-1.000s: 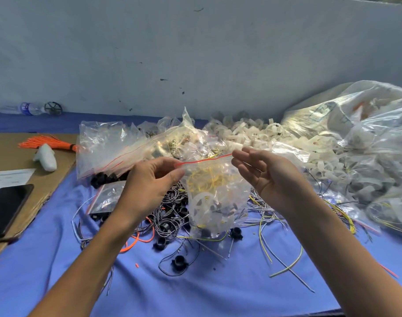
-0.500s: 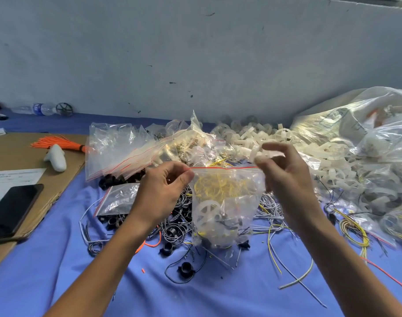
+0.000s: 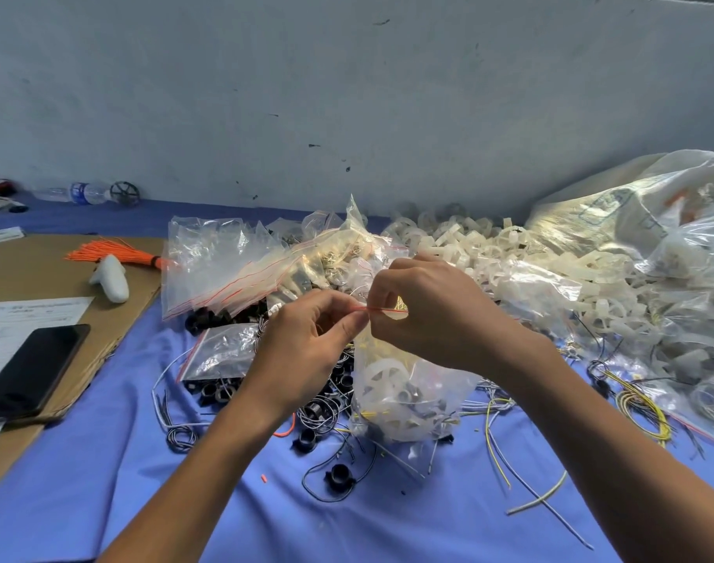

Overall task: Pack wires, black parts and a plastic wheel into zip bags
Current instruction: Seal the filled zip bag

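**Blue-clothed table: a filled bag gets its seal**

Blue cloth covers the table, which stands against a scuffed pale wall. At the far left a sheet of cardboard carries a dark phone and a bundle of orange wires. Next comes a slumped stack of empty zip bags, and below it a small packed bag lies flat, holding what look like black parts and coiled wire.

In the middle the left hand pinches the red zip strip of the bag in work between thumb and forefinger. The right hand, fingers curled, pinches the same strip just beside it. A second ago the two hands were at opposite ends of the mouth with the strip stretched between them, and since then the right has crossed over to meet the left. I take that to mean the filling is done and the seal is being pressed shut (how much of it has actually locked cannot be seen).

The bag hangs from the strip with its bottom on the table. A white plastic wheel, yellow wire and dark pieces show through the film.

Loose black parts and wires lie around it. To the right are a heap of white wheels, then large clear sacks and yellow wire coils.
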`<state>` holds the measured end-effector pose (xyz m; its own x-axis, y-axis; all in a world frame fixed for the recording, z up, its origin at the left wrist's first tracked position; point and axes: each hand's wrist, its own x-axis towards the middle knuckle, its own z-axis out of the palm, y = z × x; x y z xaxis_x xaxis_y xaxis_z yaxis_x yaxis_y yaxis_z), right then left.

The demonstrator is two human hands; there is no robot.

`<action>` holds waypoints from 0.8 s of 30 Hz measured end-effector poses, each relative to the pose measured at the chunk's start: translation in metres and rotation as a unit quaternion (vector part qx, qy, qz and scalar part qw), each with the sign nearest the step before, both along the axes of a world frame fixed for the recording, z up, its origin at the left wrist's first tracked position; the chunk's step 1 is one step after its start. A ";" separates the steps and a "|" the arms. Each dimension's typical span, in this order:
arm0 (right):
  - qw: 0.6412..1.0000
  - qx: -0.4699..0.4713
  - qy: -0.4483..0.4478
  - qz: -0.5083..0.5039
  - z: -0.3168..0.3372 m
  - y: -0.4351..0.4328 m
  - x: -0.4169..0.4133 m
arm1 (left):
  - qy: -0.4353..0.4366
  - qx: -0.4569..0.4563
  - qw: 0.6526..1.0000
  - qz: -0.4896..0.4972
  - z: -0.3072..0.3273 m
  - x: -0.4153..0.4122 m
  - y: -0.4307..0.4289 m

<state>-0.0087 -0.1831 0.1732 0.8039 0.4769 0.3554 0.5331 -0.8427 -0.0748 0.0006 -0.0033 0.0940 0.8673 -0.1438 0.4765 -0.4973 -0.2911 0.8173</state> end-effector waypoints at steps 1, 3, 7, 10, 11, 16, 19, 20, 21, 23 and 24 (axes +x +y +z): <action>1.000 0.003 -0.002 0.001 -0.001 0.000 0.000 | -0.001 0.001 1.000 -0.005 0.000 0.000 0.000; 1.000 0.008 -0.008 0.003 -0.002 -0.001 -0.001 | -0.002 0.003 1.000 -0.013 -0.002 0.001 -0.001; 0.999 0.032 -0.005 -0.001 -0.006 -0.005 -0.001 | -0.015 0.015 1.000 -0.006 -0.003 0.001 -0.002; 0.999 0.042 -0.002 -0.012 -0.009 -0.014 0.001 | -0.012 0.017 1.000 0.008 -0.003 0.003 0.000; 0.999 0.041 -0.003 -0.015 -0.010 -0.019 0.002 | -0.005 0.012 1.000 0.010 -0.003 0.004 0.001; 0.998 0.050 -0.019 -0.024 -0.016 -0.039 0.002 | 0.003 0.014 1.000 0.011 -0.004 0.004 0.005; 0.997 0.054 -0.033 -0.046 -0.017 -0.055 -0.001 | 0.009 0.014 1.000 0.012 -0.004 0.006 0.008; 0.997 0.048 -0.036 -0.054 -0.017 -0.060 -0.002 | 0.012 0.013 1.000 0.011 -0.005 0.007 0.009; 0.996 0.041 -0.039 -0.061 -0.016 -0.066 -0.003 | 0.013 0.016 1.000 0.010 -0.005 0.007 0.010; 0.995 0.041 -0.047 -0.074 -0.017 -0.075 -0.006 | 0.009 0.021 1.000 0.009 -0.006 0.009 0.010; 0.994 0.046 -0.049 -0.081 -0.016 -0.079 -0.007 | 0.006 0.022 1.000 0.010 -0.007 0.009 0.010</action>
<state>-0.0154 -0.2620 0.1567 0.8263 0.3067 0.4724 0.4002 -0.9099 -0.1092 0.0099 0.0068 0.0872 0.8763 -0.1464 0.4591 -0.4805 -0.3371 0.8096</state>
